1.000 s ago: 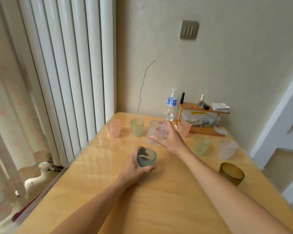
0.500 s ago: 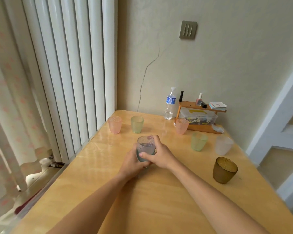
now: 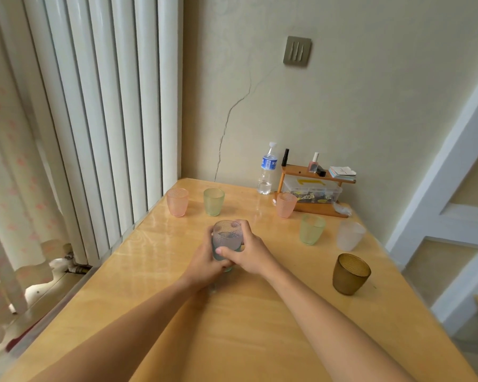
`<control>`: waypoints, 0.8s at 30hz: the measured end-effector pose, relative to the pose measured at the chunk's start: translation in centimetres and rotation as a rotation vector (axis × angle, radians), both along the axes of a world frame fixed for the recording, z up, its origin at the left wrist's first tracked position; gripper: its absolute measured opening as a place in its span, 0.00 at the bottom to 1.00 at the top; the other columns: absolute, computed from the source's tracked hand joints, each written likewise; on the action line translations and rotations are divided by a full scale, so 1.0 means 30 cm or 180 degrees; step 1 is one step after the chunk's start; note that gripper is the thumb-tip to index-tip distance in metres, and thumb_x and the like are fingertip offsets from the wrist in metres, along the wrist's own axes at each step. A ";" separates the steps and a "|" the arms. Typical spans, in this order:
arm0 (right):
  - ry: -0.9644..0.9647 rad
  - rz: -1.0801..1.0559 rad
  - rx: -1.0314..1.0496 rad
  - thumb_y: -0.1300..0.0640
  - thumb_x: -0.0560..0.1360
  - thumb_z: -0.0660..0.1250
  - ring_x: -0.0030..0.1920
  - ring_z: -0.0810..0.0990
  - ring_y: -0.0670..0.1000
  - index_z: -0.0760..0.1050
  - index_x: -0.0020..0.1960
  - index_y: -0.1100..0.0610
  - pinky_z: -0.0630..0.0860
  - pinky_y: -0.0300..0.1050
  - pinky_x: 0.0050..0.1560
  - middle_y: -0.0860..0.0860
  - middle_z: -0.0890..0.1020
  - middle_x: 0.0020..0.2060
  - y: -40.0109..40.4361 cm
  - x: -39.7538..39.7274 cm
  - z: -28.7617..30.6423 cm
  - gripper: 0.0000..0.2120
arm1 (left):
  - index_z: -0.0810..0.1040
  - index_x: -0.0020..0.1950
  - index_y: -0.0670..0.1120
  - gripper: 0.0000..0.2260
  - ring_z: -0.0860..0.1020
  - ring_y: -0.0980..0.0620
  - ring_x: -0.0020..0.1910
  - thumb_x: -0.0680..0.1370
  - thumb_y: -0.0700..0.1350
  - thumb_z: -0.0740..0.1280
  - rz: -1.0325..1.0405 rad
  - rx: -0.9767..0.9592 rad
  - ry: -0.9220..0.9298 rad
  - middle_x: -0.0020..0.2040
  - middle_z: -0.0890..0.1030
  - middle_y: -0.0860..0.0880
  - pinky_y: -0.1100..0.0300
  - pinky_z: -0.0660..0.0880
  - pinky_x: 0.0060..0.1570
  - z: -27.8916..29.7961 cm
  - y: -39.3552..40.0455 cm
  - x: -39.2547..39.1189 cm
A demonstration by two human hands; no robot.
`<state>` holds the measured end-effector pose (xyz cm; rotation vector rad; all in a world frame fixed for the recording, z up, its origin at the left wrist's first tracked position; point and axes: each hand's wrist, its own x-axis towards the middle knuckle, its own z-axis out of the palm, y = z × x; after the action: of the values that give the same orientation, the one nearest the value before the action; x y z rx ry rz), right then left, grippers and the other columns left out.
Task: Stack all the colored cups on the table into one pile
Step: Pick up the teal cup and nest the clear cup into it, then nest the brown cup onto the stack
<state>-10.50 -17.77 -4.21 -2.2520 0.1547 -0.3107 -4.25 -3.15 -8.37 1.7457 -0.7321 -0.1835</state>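
At the table's middle a clear cup [image 3: 227,235] sits nested inside a teal cup [image 3: 226,268], of which only the base shows. My left hand [image 3: 204,264] wraps the teal cup from the left. My right hand [image 3: 250,250] grips the clear cup from the right. Loose cups stand around: a pink cup [image 3: 177,201] and a green cup [image 3: 213,201] at the back left, a second pink cup [image 3: 286,204], a second green cup [image 3: 311,229], a frosted white cup [image 3: 350,234] and a brown cup [image 3: 350,273] on the right.
The wooden table [image 3: 246,340] meets a wall at the back. A water bottle [image 3: 267,172] and a small wooden shelf [image 3: 315,188] over a clear box stand at the back right. A white radiator [image 3: 100,119] runs along the left edge.
My right hand brought the clear cup from the back down into the teal cup held by my left hand. Both hands now close around the two nested cups.
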 end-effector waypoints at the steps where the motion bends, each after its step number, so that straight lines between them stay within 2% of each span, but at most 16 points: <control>1: 0.0073 0.0015 -0.0011 0.43 0.70 0.77 0.59 0.80 0.50 0.62 0.71 0.48 0.77 0.43 0.60 0.49 0.80 0.61 -0.003 0.001 0.005 0.36 | 0.63 0.75 0.53 0.37 0.85 0.57 0.56 0.69 0.42 0.73 0.0005 -0.0042 -0.0032 0.60 0.84 0.54 0.66 0.80 0.54 0.006 -0.004 -0.006; 4: 0.0431 0.0167 -0.0020 0.39 0.72 0.73 0.63 0.79 0.51 0.57 0.74 0.48 0.75 0.48 0.66 0.51 0.78 0.66 -0.027 -0.006 0.033 0.39 | 0.67 0.74 0.53 0.32 0.83 0.59 0.60 0.72 0.41 0.73 0.0007 -0.0171 -0.0045 0.63 0.83 0.55 0.66 0.78 0.58 0.014 -0.022 -0.010; 7: 0.0752 0.0213 0.0036 0.29 0.70 0.67 0.69 0.74 0.49 0.53 0.79 0.49 0.70 0.49 0.72 0.50 0.73 0.72 -0.070 -0.048 0.077 0.46 | 0.69 0.72 0.51 0.28 0.81 0.57 0.64 0.76 0.49 0.77 -0.0061 -0.0210 0.0083 0.66 0.82 0.52 0.59 0.77 0.65 0.013 -0.033 -0.013; 9: 0.0720 -0.0014 -0.0038 0.27 0.69 0.64 0.70 0.73 0.49 0.55 0.79 0.48 0.70 0.51 0.72 0.52 0.72 0.72 -0.119 -0.097 0.102 0.46 | 0.69 0.71 0.51 0.28 0.81 0.58 0.63 0.76 0.51 0.79 -0.0070 -0.0185 0.0202 0.65 0.80 0.51 0.64 0.77 0.62 0.011 -0.039 -0.028; 12: 0.0525 -0.0657 -0.0884 0.33 0.74 0.65 0.71 0.72 0.53 0.62 0.75 0.48 0.70 0.55 0.70 0.52 0.72 0.72 -0.239 -0.190 0.123 0.35 | 0.69 0.69 0.53 0.26 0.80 0.69 0.56 0.77 0.45 0.78 -0.0126 -0.0212 0.0292 0.62 0.80 0.55 0.75 0.75 0.53 0.010 -0.061 -0.075; 14: 0.0597 -0.1205 -0.1594 0.39 0.76 0.66 0.72 0.70 0.57 0.64 0.74 0.50 0.70 0.58 0.69 0.53 0.70 0.72 -0.324 -0.255 0.125 0.31 | 0.68 0.69 0.53 0.25 0.80 0.65 0.56 0.78 0.44 0.77 -0.0176 -0.0181 0.0360 0.61 0.79 0.58 0.78 0.74 0.49 0.000 -0.080 -0.110; 16: 0.0954 -0.1843 -0.2012 0.38 0.77 0.65 0.73 0.67 0.60 0.63 0.75 0.53 0.68 0.59 0.68 0.57 0.69 0.72 -0.376 -0.322 0.125 0.33 | 0.68 0.70 0.51 0.26 0.78 0.62 0.56 0.78 0.43 0.77 -0.0229 -0.0204 0.0416 0.60 0.78 0.58 0.79 0.73 0.47 0.008 -0.090 -0.140; 19: 0.1739 -0.2314 -0.1828 0.34 0.74 0.66 0.74 0.63 0.62 0.61 0.76 0.51 0.64 0.62 0.69 0.59 0.64 0.74 -0.417 -0.410 0.108 0.38 | 0.68 0.71 0.51 0.27 0.77 0.61 0.57 0.77 0.45 0.78 -0.0303 -0.0272 0.0524 0.60 0.78 0.58 0.75 0.75 0.48 0.030 -0.091 -0.161; 21: 0.1859 -0.2254 -0.1568 0.43 0.74 0.69 0.72 0.62 0.62 0.61 0.74 0.49 0.68 0.61 0.66 0.59 0.64 0.72 -0.434 -0.446 0.087 0.33 | 0.68 0.70 0.51 0.26 0.77 0.60 0.55 0.77 0.43 0.78 -0.0391 -0.0247 0.0644 0.59 0.77 0.58 0.71 0.74 0.49 0.050 -0.083 -0.169; 23: 0.1702 -0.2158 -0.1439 0.53 0.74 0.69 0.69 0.62 0.62 0.63 0.72 0.48 0.75 0.57 0.61 0.59 0.65 0.68 -0.442 -0.471 0.075 0.29 | 0.68 0.68 0.53 0.28 0.78 0.58 0.56 0.73 0.47 0.79 -0.0484 -0.0219 0.0752 0.58 0.78 0.56 0.70 0.74 0.50 0.064 -0.076 -0.170; 24: 0.1599 -0.2138 -0.1409 0.55 0.74 0.69 0.69 0.62 0.62 0.64 0.71 0.47 0.75 0.56 0.60 0.58 0.66 0.67 -0.442 -0.481 0.075 0.28 | 0.69 0.66 0.54 0.28 0.79 0.55 0.57 0.71 0.48 0.78 -0.0517 -0.0204 0.0784 0.59 0.79 0.54 0.69 0.75 0.50 0.069 -0.073 -0.169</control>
<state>-24.93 -31.02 -1.95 -2.6150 1.2229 -0.1207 -9.31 -5.35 -6.30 1.5690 -0.6902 -0.4724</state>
